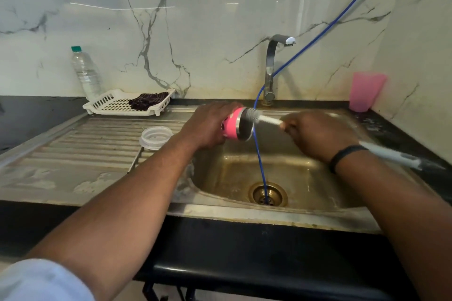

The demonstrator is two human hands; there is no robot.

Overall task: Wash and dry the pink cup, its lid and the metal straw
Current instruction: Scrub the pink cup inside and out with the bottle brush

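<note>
Our left hand [208, 127] wrapped round the pink cup [234, 124] over the sink [244, 212], our right hand [315, 134] gripping a brush [266, 120] poked inside, lid [156, 137] near the sink's left edge

No readable text, brand, number or sign is showing anywhere in the frame. The pink metal-rimmed cup [232, 124] at centre is showing small white markings on its side, but they are too blurred to read.
</note>
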